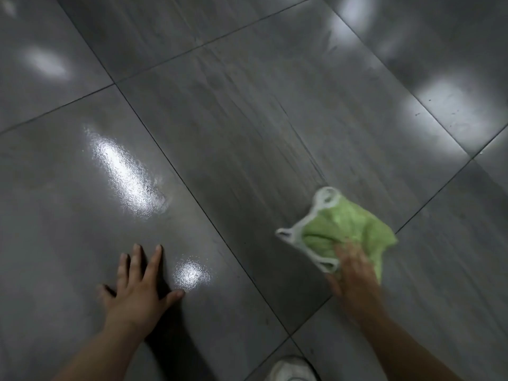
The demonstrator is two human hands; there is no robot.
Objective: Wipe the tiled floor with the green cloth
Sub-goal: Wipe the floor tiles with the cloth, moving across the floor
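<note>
**Green cloth down on the grey tiles**

Left hand [137,292] is resting flat on the tiled floor [247,133], fingers spread apart. Right hand [354,281] is lying on the green cloth [346,226], which is sitting bunched on a tile near a grout line. Its fingers are too blurred to tell if they're flat or curled. A white shoe [291,369] is poking in at the bottom edge.

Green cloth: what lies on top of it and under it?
The right hand rests on its near edge. Under the cloth is the floor; that covered patch cannot be seen.
</note>
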